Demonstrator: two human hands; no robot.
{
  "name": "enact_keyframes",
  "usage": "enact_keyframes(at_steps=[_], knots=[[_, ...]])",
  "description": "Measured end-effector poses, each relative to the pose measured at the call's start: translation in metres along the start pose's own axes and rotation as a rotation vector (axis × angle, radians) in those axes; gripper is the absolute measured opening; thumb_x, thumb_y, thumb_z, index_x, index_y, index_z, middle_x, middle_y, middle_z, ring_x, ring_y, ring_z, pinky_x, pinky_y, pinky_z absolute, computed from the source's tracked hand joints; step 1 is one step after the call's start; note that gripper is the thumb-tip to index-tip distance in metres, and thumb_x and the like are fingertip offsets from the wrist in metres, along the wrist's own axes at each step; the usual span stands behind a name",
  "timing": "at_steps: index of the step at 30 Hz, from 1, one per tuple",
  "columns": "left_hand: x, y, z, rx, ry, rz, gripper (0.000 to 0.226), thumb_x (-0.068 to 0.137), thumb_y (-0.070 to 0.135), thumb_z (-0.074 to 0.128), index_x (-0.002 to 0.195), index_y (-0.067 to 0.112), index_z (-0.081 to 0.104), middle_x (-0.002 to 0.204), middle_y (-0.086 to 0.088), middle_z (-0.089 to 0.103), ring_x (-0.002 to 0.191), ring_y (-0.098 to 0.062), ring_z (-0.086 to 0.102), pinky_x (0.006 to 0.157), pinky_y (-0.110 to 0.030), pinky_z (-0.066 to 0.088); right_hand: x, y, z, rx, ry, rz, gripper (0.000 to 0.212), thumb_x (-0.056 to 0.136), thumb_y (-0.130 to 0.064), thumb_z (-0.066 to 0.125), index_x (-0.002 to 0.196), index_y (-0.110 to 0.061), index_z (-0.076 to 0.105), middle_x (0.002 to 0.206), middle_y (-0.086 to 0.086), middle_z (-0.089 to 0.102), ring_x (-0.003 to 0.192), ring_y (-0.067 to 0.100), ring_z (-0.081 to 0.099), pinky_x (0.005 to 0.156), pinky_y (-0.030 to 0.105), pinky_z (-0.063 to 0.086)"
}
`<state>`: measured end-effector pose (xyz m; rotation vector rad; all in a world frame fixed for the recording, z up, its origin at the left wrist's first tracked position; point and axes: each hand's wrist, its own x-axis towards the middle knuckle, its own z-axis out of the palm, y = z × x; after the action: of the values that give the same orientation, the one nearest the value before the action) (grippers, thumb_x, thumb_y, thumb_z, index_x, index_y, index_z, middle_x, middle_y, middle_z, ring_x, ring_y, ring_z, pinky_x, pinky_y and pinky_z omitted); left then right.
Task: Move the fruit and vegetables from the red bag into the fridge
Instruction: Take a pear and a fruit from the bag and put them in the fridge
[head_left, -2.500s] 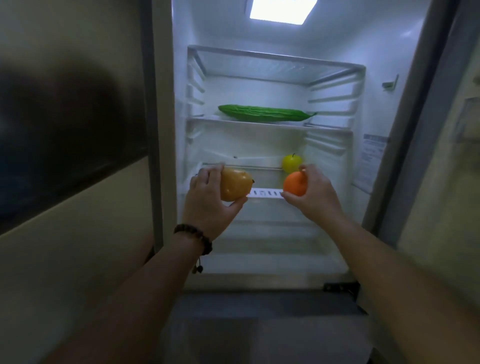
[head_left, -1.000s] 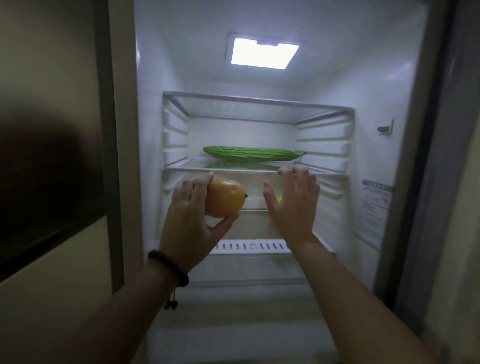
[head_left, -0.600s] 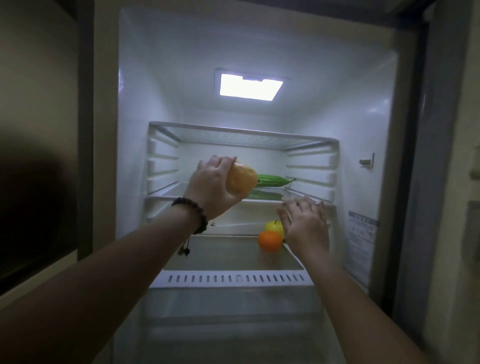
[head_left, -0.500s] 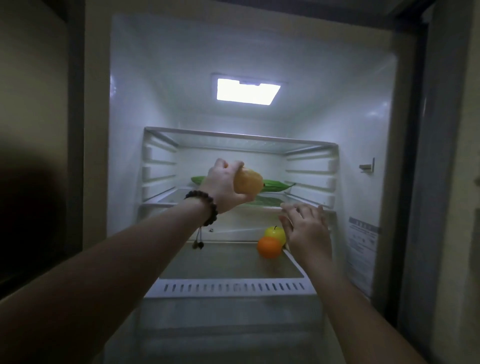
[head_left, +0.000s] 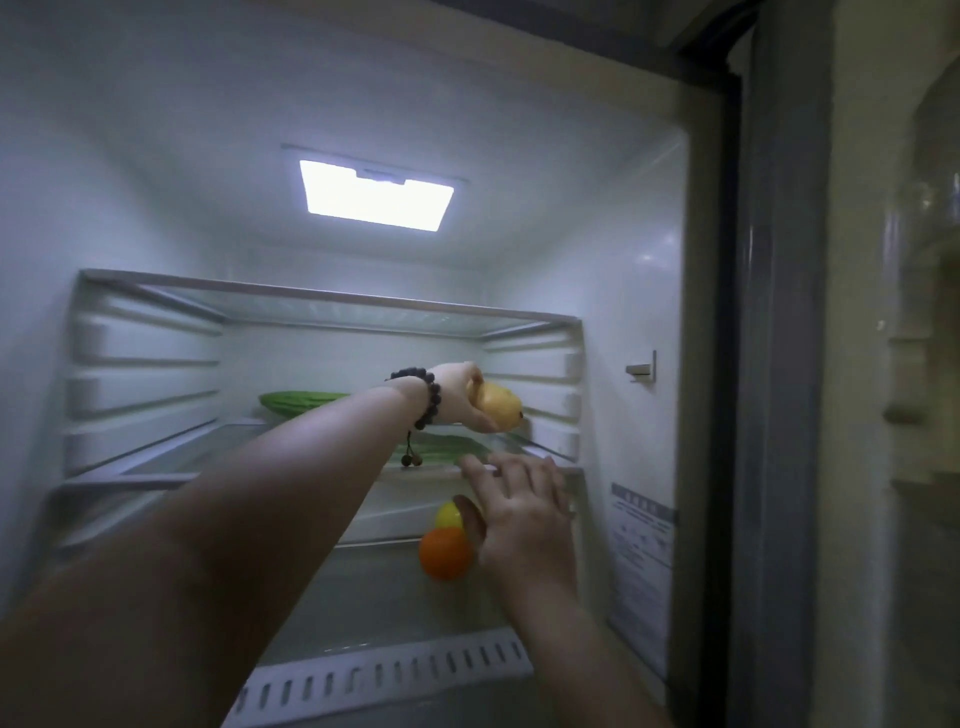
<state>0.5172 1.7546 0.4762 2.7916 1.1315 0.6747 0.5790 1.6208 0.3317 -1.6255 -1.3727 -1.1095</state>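
Observation:
My left hand (head_left: 457, 397) reaches deep over the middle glass shelf (head_left: 156, 467) of the open fridge, shut on a yellow-orange mango (head_left: 500, 406) near the shelf's right side. A long green bitter gourd (head_left: 298, 402) lies on that shelf, partly hidden behind my left forearm. My right hand (head_left: 524, 512) is open, fingers spread, at the shelf's front edge on the right. Just left of it, on the shelf below, sit an orange (head_left: 445, 553) and a yellow-green apple (head_left: 449, 514). The red bag is out of view.
An upper glass shelf (head_left: 332, 299) spans the fridge above my hands. A white vented strip (head_left: 384, 675) runs along the bottom front. The fridge's right wall carries a label (head_left: 641, 561), and the door frame (head_left: 727, 364) stands at the right.
My left hand has carried the mango up and rightward, deeper over the middle shelf. My right hand let go of the orange, which now rests beside the apple, and stays open by it.

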Motion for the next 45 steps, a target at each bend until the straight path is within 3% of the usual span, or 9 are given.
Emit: enact_keyframes(at_steps=[3,7,12,19,23,27,31,35,45], knots=[[0.008,-0.002,0.007,-0.010,-0.096,-0.009,0.087,0.064,0.054,0.077,0.136,0.027,0.037,0.133,-0.002,0.049,0.110,-0.022,0.053,0.095,-0.040,0.046,0.000,0.000,0.003,-0.015,0.035,-0.007,0.032,0.089,-0.044,0.039,0.116,-0.036,0.055,0.108,-0.002,0.063,0.108,0.018,0.045,0.103,0.039,0.024],[0.004,-0.008,0.007,-0.116,-0.167,-0.025,0.085,0.071,0.048,0.075,0.141,0.032,0.030,0.141,0.000,0.042,0.114,-0.022,0.051,0.086,-0.032,0.050,-0.002,0.000,0.009,0.010,0.042,-0.014,0.031,0.089,-0.041,0.043,0.118,-0.036,0.052,0.110,-0.001,0.061,0.110,0.019,0.042,0.106,0.042,0.023],[-0.002,-0.007,0.000,0.013,-0.141,-0.032,0.096,0.068,0.058,0.071,0.146,0.036,0.018,0.150,0.000,0.031,0.133,-0.026,0.036,0.107,-0.045,0.034,-0.002,-0.002,0.010,0.024,0.046,0.000,0.031,0.090,-0.040,0.040,0.118,-0.034,0.051,0.111,0.000,0.060,0.110,0.023,0.049,0.108,0.043,0.021],[-0.056,-0.008,-0.017,0.117,0.056,-0.032,0.075,0.080,0.058,0.058,0.144,0.034,0.027,0.146,-0.002,0.037,0.128,-0.023,0.042,0.098,-0.036,0.041,0.000,-0.005,0.003,0.057,-0.005,0.015,0.033,0.089,-0.038,0.037,0.117,-0.030,0.053,0.111,0.003,0.061,0.111,0.023,0.046,0.108,0.044,0.023],[-0.108,-0.017,-0.026,0.064,0.167,-0.067,0.067,0.083,0.052,0.057,0.142,0.031,0.034,0.143,0.000,0.043,0.126,-0.020,0.044,0.099,-0.033,0.040,0.003,-0.009,-0.011,0.112,-0.145,0.027,0.036,0.089,-0.032,0.049,0.124,-0.026,0.053,0.121,0.009,0.057,0.119,0.028,0.042,0.112,0.049,0.022],[-0.165,-0.008,-0.025,0.172,0.347,-0.064,0.061,0.087,0.053,0.047,0.141,0.026,0.037,0.142,-0.004,0.045,0.127,-0.023,0.043,0.103,-0.039,0.039,0.007,-0.013,-0.034,0.097,-0.344,0.044,0.048,0.097,-0.028,0.041,0.144,-0.027,0.030,0.149,0.006,0.033,0.138,0.025,0.021,0.118,0.040,0.008],[-0.216,0.000,-0.010,0.139,0.484,-0.009,0.060,0.088,0.050,0.047,0.140,0.021,0.039,0.140,-0.004,0.047,0.127,-0.021,0.043,0.104,-0.037,0.037,-0.005,-0.023,-0.054,0.105,-0.433,0.068,0.058,0.096,-0.020,0.039,0.149,-0.027,0.016,0.158,0.006,0.014,0.145,0.024,0.005,0.119,0.041,0.002],[-0.267,0.002,0.008,0.119,0.463,-0.020,0.064,0.087,0.052,0.046,0.142,0.021,0.035,0.145,-0.004,0.041,0.134,-0.019,0.034,0.110,-0.037,0.027,-0.036,-0.039,-0.084,0.165,-0.416,0.099,0.053,0.097,-0.024,0.036,0.148,-0.028,0.020,0.158,0.006,0.014,0.146,0.022,0.004,0.119,0.042,0.004],[-0.408,0.038,0.049,0.060,0.380,-0.047,0.064,0.088,0.052,0.043,0.143,0.022,0.031,0.146,-0.001,0.039,0.135,-0.019,0.030,0.112,-0.038,0.024,-0.143,-0.076,-0.204,0.199,-0.470,0.155,0.051,0.098,-0.027,0.039,0.146,-0.026,0.025,0.156,0.008,0.019,0.145,0.024,0.008,0.118,0.044,0.008]])
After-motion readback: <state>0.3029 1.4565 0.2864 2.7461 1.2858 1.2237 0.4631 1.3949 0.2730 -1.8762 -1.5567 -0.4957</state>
